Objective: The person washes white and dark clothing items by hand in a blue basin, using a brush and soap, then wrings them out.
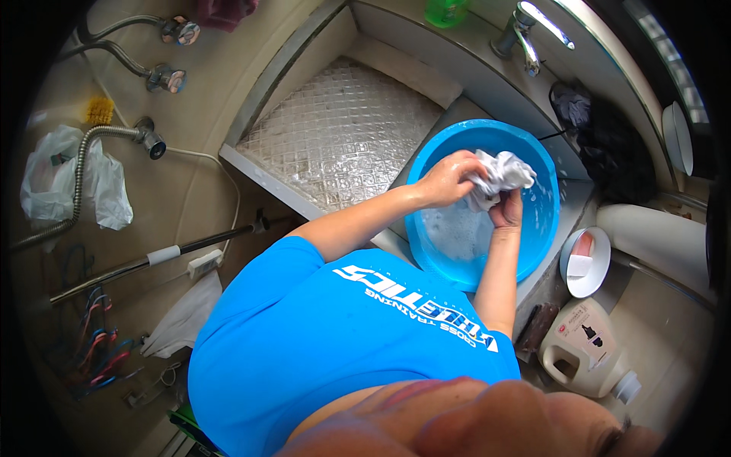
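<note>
A wet, bunched white cloth (502,171) is held between both hands above a round blue plastic basin (548,228). My left hand (451,180) pinches the cloth's left side with wet, curled fingers. From below, my right hand (507,210) grips the same cloth, its fingers partly hidden by the folds. Sudsy water (457,228) lies in the basin under the hands, and foam clings to the inner wall.
Left of the basin is a wet sink floor with a textured surface (354,131). A chrome faucet (522,37) and dark cloth (614,154) are beyond. To the right stand a white bowl (599,274) and a beige detergent jug (579,348). A flexible metal hose (83,177) hangs left.
</note>
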The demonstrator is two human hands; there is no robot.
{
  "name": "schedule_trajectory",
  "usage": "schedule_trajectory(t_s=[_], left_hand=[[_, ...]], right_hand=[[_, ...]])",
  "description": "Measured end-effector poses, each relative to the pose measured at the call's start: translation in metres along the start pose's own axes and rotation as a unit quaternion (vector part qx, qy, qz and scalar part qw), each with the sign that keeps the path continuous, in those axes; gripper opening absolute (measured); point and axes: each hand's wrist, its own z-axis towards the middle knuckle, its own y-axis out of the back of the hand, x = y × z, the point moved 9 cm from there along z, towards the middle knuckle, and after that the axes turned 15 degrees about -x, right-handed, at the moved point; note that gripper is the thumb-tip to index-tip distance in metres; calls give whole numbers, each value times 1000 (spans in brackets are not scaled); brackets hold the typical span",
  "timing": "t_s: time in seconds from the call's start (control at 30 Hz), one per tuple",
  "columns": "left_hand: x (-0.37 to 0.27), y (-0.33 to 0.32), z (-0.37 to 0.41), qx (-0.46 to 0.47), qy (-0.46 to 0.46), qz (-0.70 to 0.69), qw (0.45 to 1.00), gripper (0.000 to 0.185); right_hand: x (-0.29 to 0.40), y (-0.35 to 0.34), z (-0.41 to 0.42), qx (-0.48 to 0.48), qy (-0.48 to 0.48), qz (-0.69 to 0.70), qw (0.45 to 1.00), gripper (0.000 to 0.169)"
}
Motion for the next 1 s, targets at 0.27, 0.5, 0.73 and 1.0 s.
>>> schedule_trajectory(t_s=[0.27,0.5,0.73,1.0], left_hand=[[143,-50,-42,25,323,2,946,48],[165,-44,-71,-45,562,-105,819,64],[165,-91,-80,-52,695,-301,651,67],[97,-79,-34,70,551,-481,678,35]], right_hand=[[-20,179,30,-433,336,-561,621,56],[-22,189,63,-311,149,-614,710,65],[-45,50,10,-210,234,-517,796,44],[-1,-138,-132,-3,568,-579,585,27]])
